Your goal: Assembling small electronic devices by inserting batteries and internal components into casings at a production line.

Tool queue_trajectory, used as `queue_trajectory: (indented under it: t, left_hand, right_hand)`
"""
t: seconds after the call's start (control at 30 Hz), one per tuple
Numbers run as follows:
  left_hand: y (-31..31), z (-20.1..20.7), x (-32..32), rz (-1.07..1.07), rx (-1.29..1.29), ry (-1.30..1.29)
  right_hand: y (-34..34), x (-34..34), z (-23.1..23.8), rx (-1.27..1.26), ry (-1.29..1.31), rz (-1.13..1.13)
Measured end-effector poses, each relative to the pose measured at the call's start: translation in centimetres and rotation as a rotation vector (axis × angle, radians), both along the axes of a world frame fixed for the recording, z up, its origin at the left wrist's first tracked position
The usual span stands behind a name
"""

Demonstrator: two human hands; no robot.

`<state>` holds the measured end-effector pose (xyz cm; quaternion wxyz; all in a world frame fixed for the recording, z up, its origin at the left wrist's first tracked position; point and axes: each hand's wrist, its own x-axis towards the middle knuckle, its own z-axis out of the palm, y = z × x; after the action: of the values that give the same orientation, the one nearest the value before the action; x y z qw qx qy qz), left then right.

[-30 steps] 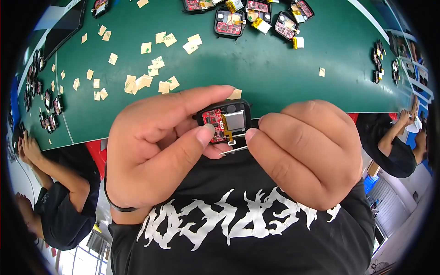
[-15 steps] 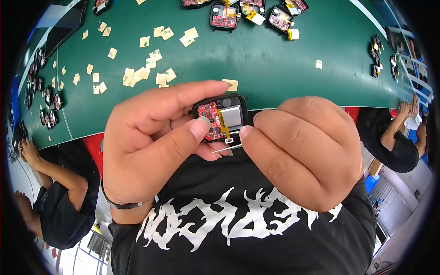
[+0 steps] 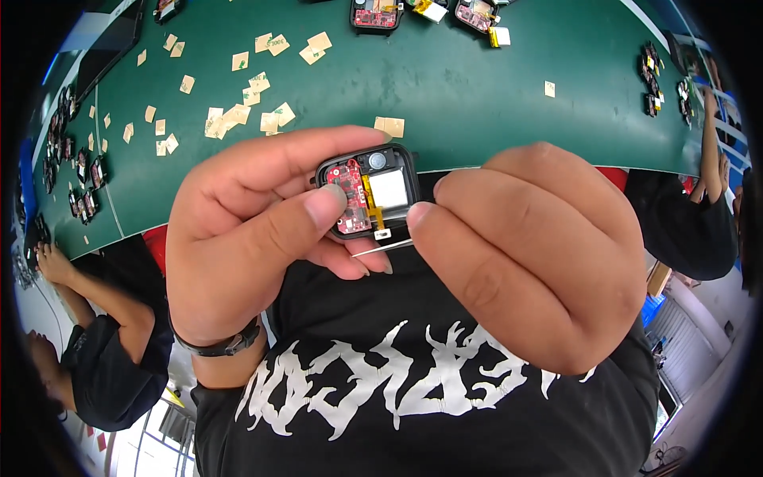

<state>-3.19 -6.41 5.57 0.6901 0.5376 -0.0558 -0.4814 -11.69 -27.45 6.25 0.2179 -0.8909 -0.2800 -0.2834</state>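
Note:
Above the table's near edge, my left hand (image 3: 230,238) grips a small black electronic device housing (image 3: 412,179), open side facing me. Its thumb presses on the red circuit board (image 3: 346,176) inside. Beside that board lies a silvery-white battery pouch (image 3: 389,191) with a yellow strip along its edge. A short yellow flex cable (image 3: 376,215) runs down to a white-ended connector (image 3: 382,234) at the housing's lower rim. My right hand (image 3: 540,254) pinches a thin pointed metal tool (image 3: 381,249); its tip lies just below the connector. Fingers hide the tool's other end.
Tan paper squares (image 3: 236,117) are scattered over the green table (image 3: 477,103). Similar opened housings (image 3: 376,16) stand at the far edge, some with loose batteries (image 3: 499,36). More devices (image 3: 86,187) line the left side. Co-workers sit at left (image 3: 119,334) and right (image 3: 675,222).
Both hands remain closed. My left hand and the housing have shifted slightly left and up, with the tool following. The housing is tilted a little differently, and the battery now looks brighter.

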Motion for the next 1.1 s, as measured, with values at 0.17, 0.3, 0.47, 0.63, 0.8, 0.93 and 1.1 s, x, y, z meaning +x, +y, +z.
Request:
queue_trajectory:
  t: [0.17,0.3,0.47,0.63,0.8,0.93,1.1]
  left_hand:
    - [0.0,0.1,0.0,-0.004,0.007,0.005]
    - [-0.2,0.3,0.0,-0.01,0.018,0.004]
    - [-0.2,-0.1,0.0,-0.021,0.005,-0.012]
    - [-0.1,-0.4,-0.1,-0.022,-0.004,-0.017]
    - [-0.1,-0.7,-0.2,-0.025,0.013,-0.029]
    - [-0.1,-0.8,-0.2,-0.027,0.035,-0.054]
    - [-0.2,-0.4,-0.2,-0.073,0.136,-0.171]
  right_hand:
    - [0.2,-0.1,0.3,0.046,0.04,0.005]
    - [-0.1,0.0,0.1,0.052,0.032,0.027]
    - [-0.1,1.6,-0.7,0.035,-0.215,0.086]
    - [-0.8,-0.4,-1.1,0.047,-0.036,0.108]
    - [-1.5,-1.3,-0.8,0.01,0.196,0.142]
    - [-1.3,-1.3,-0.2,-0.018,0.281,0.134]
    - [-1.4,-1.0,-0.5,-0.02,0.35,0.17]
